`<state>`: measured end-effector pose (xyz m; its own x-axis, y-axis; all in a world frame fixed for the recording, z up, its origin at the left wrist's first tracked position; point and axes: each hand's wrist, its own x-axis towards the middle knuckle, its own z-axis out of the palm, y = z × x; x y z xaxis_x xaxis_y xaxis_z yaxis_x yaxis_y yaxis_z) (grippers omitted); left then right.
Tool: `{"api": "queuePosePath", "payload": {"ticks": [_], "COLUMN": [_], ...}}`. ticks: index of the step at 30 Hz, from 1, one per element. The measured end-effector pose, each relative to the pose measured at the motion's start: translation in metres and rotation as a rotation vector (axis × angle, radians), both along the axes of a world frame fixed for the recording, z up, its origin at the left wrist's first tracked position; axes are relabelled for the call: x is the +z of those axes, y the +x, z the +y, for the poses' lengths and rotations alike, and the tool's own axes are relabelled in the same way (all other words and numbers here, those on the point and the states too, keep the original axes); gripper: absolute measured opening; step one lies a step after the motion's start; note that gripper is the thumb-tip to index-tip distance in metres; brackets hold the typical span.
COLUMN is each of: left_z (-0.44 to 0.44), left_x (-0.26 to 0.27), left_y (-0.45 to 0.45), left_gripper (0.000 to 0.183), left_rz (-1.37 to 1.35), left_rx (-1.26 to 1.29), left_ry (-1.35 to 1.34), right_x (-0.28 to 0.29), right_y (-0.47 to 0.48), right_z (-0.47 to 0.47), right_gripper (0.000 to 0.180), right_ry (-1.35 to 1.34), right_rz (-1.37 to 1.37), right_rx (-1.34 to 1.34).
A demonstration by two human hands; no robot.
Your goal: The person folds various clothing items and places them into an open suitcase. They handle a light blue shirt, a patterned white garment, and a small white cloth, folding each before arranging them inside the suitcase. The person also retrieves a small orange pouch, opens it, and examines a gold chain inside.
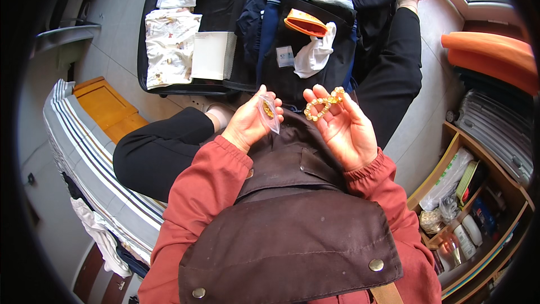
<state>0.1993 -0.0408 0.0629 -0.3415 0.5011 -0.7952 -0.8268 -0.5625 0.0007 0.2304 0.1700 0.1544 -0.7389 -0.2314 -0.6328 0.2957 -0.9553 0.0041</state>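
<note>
Above my lap, my left hand [249, 119] holds a small clear plastic bag [272, 123] with a gold-coloured item inside it. My right hand [344, 128], palm up, holds a beaded bracelet [310, 109] of pale golden beads with a yellow-gold piece, draped over the fingers. Just beyond both hands, a dark folded garment [282, 78] lies in the open suitcase [145, 89]. On it rest an orange zip pouch [306, 23] with its mouth gaping, a crumpled white cloth [314, 57] and a small clear packet [284, 56].
Folded printed white clothing [172, 46] and a white box or booklet [207, 55] lie in the suitcase's left half. A striped cloth-covered bench or bed [97, 135] stands at left. At right are a wooden shelf [451, 135] of bottles and bags, a grey ribbed suitcase [493, 131] and an orange object [489, 52].
</note>
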Motion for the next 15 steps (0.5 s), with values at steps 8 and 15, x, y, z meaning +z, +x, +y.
{"api": "queuePosePath", "payload": {"ticks": [8,15], "left_z": [-0.002,-0.003], "left_x": [0.002,0.018], "left_y": [0.001,0.002], "left_gripper": [0.031,0.029], "left_rz": [-0.04,-0.088], "left_rx": [0.103,0.259], "left_ry": [0.077,0.092], "right_x": [-0.017,-0.109], "right_y": [-0.002,-0.015], "right_z": [-0.003,-0.011], "right_gripper": [0.018,0.014], "right_ry": [0.106,0.367], "right_rz": [-0.04,-0.111], "right_rx": [-0.019,0.001]}}
